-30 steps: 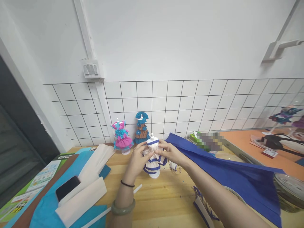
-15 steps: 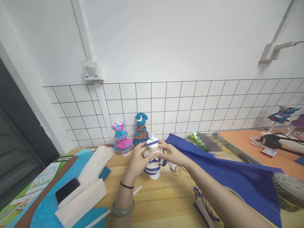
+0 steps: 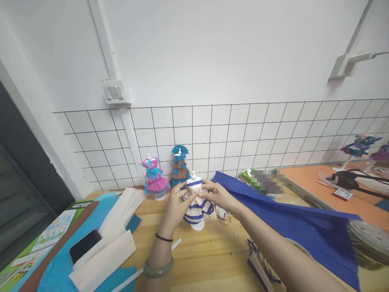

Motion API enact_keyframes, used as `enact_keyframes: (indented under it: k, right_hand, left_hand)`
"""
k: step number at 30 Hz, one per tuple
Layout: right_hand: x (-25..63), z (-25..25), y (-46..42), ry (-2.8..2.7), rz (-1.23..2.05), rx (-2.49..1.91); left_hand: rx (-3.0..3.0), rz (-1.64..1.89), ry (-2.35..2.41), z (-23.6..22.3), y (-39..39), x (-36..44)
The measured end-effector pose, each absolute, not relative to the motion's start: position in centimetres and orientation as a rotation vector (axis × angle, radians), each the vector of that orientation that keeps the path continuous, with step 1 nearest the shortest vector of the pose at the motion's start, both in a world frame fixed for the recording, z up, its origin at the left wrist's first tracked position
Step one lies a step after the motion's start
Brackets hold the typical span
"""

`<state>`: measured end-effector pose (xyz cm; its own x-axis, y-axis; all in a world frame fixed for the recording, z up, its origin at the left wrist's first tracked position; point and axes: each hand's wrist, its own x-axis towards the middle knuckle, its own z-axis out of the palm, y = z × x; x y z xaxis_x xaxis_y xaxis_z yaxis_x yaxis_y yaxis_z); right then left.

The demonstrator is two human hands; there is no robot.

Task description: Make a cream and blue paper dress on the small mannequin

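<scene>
A small white dress form stands upright at the middle of the wooden table, wearing a paper dress [image 3: 194, 213] in white with blue stripes. My left hand [image 3: 177, 202] grips the dress at its waist from the left, thumb at the front. From the right, my right hand [image 3: 217, 195] pinches the waist too, its thumb close to the left one. The form's round white base [image 3: 198, 225] rests on the table. Behind it stand a miniature pink and blue dress [image 3: 156, 178] and a brown and teal dress [image 3: 180, 168], each on its own form.
Cream paper strips [image 3: 105, 259], a phone [image 3: 85, 245] and blue paper [image 3: 57, 259] lie at the left. A large dark blue sheet [image 3: 291, 227] stretches across the right, beside a round tin [image 3: 369, 239]. Striped paper scraps [image 3: 259, 269] lie under my right forearm. Behind is a tiled wall.
Both hands stay at the waist of the striped dress, with only slight finger movement. The whole view has shifted a little.
</scene>
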<state>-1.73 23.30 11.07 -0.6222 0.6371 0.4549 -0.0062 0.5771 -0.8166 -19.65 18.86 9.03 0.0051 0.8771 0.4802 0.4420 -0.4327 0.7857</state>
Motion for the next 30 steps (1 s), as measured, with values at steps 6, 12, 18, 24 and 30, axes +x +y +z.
enact_keyframes:
  k: [6,12,18,24,30]
  right_hand:
    - [-1.9,11.0,23.1,-2.003,0.995,-0.528]
    - [-2.5,10.6,23.1,-1.910,0.900,-0.614]
    - [-2.5,10.5,22.8,-1.912,0.846,-0.618]
    - [-2.7,10.3,22.7,-1.900,0.802,-0.618]
    - [-2.9,10.0,22.7,-1.941,0.725,-0.625]
  left_hand:
    - [2.135,1.457,1.594,9.1,18.9,-19.8]
    - [2.504,1.394,1.948,9.8,17.9,-17.6]
    - [2.515,1.316,2.146,9.8,17.5,-15.9]
    - [2.444,1.231,2.308,9.6,17.2,-14.5]
    - [2.407,1.205,2.310,9.4,17.0,-14.0]
